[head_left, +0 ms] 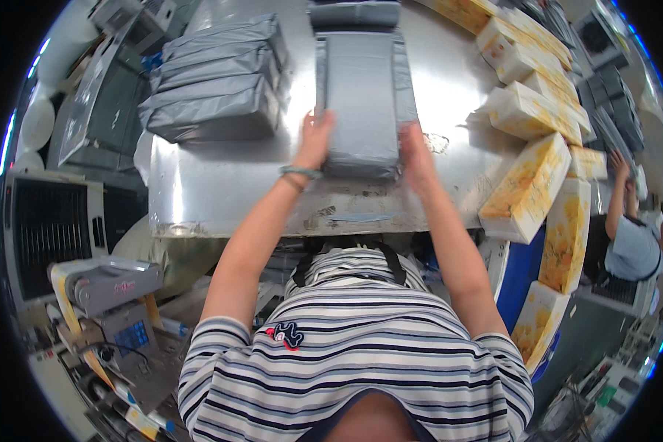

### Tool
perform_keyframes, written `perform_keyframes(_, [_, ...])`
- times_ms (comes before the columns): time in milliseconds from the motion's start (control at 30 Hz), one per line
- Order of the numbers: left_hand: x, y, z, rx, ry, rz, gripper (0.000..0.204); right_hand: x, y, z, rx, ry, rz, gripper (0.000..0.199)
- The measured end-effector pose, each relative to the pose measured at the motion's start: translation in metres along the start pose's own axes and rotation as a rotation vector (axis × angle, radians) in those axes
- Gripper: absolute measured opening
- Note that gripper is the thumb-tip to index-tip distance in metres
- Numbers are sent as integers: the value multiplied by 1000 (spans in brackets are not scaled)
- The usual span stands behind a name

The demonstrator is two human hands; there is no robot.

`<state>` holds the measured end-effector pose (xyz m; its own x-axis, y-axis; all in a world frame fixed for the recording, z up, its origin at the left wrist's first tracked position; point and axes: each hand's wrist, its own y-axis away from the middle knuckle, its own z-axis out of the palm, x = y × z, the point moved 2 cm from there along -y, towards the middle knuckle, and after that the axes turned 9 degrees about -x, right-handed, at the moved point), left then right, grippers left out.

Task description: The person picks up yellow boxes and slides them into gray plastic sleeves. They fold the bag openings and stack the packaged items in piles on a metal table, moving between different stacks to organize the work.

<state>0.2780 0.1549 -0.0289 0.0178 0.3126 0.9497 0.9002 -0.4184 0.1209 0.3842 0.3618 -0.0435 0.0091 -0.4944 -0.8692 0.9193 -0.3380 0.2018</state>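
A grey plastic mailer bag wrapped around a box-shaped parcel [362,99] lies lengthwise on the steel table [221,191]. My left hand [314,138] presses against its near left side, a green bracelet on the wrist. Against the near right corner of the same parcel rests my right hand [418,158]. Both hands clasp the parcel's near end between them. Another grey wrapped parcel [353,12] lies just beyond it at the table's far edge.
A stack of grey wrapped parcels [215,81] sits at the table's left. Yellow-and-white flowered boxes [530,188] line the right side in a curve. A tape dispenser machine [107,283] stands lower left. Another person [633,236] works at the far right.
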Motion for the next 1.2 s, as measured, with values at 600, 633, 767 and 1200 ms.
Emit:
perform_keyframes(600, [49,53,-280,-403,-1465,355,108,145,-14,220,-468,-493,878,33])
perform_keyframes(633, [52,32,-278,-367,-1467,362,108,136,-34,215,-428,-472,816,32])
perform_keyframes(767, [57,-47,-257,-306,-1422,385,105,63,-82,170,-490,175,475,37])
perform_keyframes(1200, [45,-119,-204,125,-1256,647,91,-201,121,-249,804,1302,148,101])
